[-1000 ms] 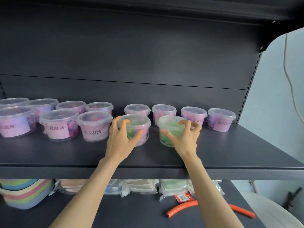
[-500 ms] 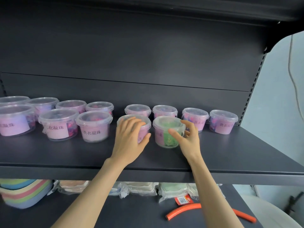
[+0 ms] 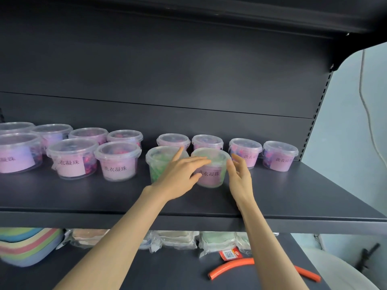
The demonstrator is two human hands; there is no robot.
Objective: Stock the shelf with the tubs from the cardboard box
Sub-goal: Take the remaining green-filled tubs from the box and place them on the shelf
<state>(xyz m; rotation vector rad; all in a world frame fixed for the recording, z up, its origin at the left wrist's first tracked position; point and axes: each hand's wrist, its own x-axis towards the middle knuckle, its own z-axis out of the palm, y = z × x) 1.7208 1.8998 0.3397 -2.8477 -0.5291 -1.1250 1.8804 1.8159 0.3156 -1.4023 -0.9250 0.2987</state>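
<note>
Tub with the pink label (image 3: 210,174) sat on the shelf (image 3: 293,195) beside the green tub (image 3: 157,167), between the left hand (image 3: 178,178) and right hand (image 3: 240,181), fingers (image 3: 199,161) straight and loose, gripping nothing, so a hard push might have tipped it.

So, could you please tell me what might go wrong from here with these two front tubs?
The left hand reaches past the clear plastic tub with green contents to touch the clear pink-labelled tub; pulling back could nudge either one sideways. The right hand is open beside it, so nothing grips that tub. Pushed deeper, it may bump the back-row lidded tub.
</note>
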